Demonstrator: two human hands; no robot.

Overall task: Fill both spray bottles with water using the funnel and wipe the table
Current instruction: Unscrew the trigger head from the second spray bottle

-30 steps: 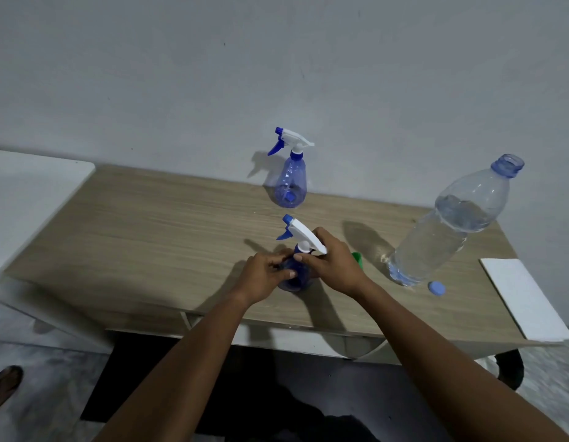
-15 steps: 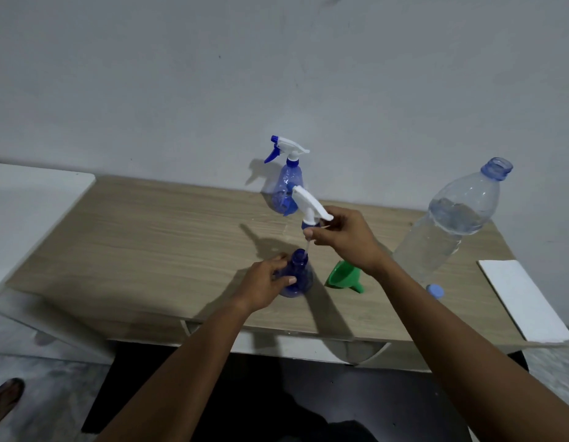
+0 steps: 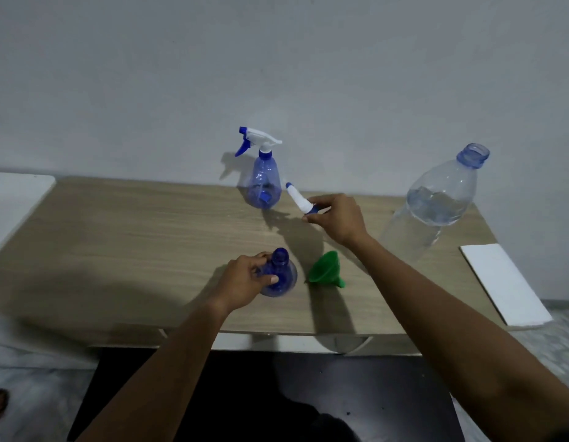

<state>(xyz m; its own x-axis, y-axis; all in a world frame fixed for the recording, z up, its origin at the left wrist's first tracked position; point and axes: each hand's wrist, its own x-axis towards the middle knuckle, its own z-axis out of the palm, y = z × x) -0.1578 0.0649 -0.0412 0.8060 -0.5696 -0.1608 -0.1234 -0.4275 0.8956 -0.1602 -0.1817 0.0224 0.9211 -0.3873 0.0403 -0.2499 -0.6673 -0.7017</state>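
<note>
Open spray bottle at table front, funnel just right, capped spray bottle behind, water bottle far right

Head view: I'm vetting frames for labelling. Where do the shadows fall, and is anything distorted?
Head view: the capped spray bottle throws a shadow left onto the wall; the green funnel shadows toward the near table edge; wide-angle warp leans the water bottle outward.
</note>
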